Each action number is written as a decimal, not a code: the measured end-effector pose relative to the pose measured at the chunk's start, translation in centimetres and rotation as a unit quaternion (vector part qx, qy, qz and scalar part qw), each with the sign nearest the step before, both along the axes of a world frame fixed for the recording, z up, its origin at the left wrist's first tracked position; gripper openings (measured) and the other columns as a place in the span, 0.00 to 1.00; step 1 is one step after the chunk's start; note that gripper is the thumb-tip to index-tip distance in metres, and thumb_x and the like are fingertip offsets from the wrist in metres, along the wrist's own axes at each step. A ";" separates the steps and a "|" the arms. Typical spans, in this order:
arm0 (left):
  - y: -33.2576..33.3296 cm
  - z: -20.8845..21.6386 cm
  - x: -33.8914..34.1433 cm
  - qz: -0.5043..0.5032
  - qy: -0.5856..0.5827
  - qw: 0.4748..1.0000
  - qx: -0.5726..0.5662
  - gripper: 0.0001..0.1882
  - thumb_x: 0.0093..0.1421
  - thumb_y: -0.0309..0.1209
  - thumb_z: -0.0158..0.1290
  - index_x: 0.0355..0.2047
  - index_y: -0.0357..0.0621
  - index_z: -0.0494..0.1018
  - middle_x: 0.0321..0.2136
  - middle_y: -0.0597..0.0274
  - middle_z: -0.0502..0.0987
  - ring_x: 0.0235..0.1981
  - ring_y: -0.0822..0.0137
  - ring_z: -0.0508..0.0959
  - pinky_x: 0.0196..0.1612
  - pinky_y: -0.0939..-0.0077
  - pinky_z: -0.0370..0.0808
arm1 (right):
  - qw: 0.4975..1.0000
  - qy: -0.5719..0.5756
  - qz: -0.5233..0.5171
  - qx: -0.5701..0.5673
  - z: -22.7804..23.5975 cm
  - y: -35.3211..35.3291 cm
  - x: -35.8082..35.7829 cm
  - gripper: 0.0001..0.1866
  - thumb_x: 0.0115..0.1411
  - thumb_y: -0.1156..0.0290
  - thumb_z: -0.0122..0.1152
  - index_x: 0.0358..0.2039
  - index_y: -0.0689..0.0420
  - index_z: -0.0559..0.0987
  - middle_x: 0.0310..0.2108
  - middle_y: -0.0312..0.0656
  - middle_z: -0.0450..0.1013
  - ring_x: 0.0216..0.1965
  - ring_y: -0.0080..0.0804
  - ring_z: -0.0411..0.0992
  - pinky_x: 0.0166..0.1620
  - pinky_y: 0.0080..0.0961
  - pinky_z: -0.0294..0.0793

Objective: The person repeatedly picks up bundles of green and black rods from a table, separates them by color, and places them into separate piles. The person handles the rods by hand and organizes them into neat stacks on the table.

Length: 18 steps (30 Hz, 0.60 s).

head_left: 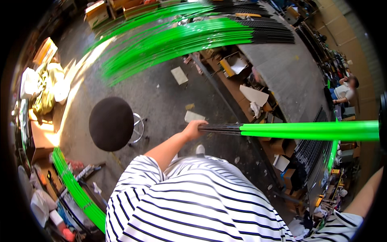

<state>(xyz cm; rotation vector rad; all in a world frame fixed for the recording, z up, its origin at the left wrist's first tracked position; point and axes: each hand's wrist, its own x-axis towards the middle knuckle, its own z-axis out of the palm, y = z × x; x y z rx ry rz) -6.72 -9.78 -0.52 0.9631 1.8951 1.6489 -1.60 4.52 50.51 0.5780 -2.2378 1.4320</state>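
My left hand (195, 130) is closed around the thin black ends of a bundle of long rods (306, 131). The bundle stretches level to the right, bright green beyond its black part, until the picture's rim cuts it off. My right forearm (369, 191) rises at the lower right edge, and its hand lies outside the picture. Ahead, a large batch of similar green rods with black ends (181, 38) lies spread out, its black ends over a grey table (278, 68). More black rod ends (312, 147) rest on the table at the right.
A round dark stool (111, 124) with a chrome foot ring stands left. Green rods (76, 189) lie at the lower left near bags and boxes. Cardboard boxes (234, 66) and scraps fill the space by the table's edge. Another person (344, 90) is at the far right.
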 end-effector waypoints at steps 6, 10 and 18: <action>-1.1 0.6 -2.5 0.047 -0.017 0.998 -0.040 0.07 0.47 0.27 0.56 0.28 0.43 0.72 0.21 0.53 0.74 0.24 0.59 0.74 0.31 0.69 0.70 | 0.964 -0.148 0.093 -0.202 -17.2 -4.2 -4.5 0.24 0.67 0.56 0.37 0.15 0.53 0.56 0.10 0.30 0.48 0.12 0.19 0.44 0.17 0.21 0.45; 0.8 0.2 -1.3 0.013 -0.027 0.998 -0.052 0.08 0.49 0.27 0.58 0.30 0.42 0.72 0.19 0.61 0.71 0.22 0.74 0.65 0.29 0.75 0.67 | 0.977 -0.158 0.008 -0.141 -22.0 -1.7 -2.7 0.19 0.64 0.59 0.47 0.19 0.57 0.65 0.17 0.36 0.62 0.20 0.23 0.63 0.28 0.22 0.65; -0.6 -0.6 -0.5 0.026 -0.053 0.997 -0.046 0.08 0.51 0.27 0.58 0.31 0.40 0.73 0.18 0.63 0.71 0.23 0.77 0.63 0.29 0.76 0.67 | 0.990 -0.046 -0.032 -0.133 -15.3 -3.1 -1.4 0.16 0.62 0.69 0.51 0.45 0.68 0.71 0.35 0.47 0.74 0.36 0.32 0.74 0.44 0.28 0.73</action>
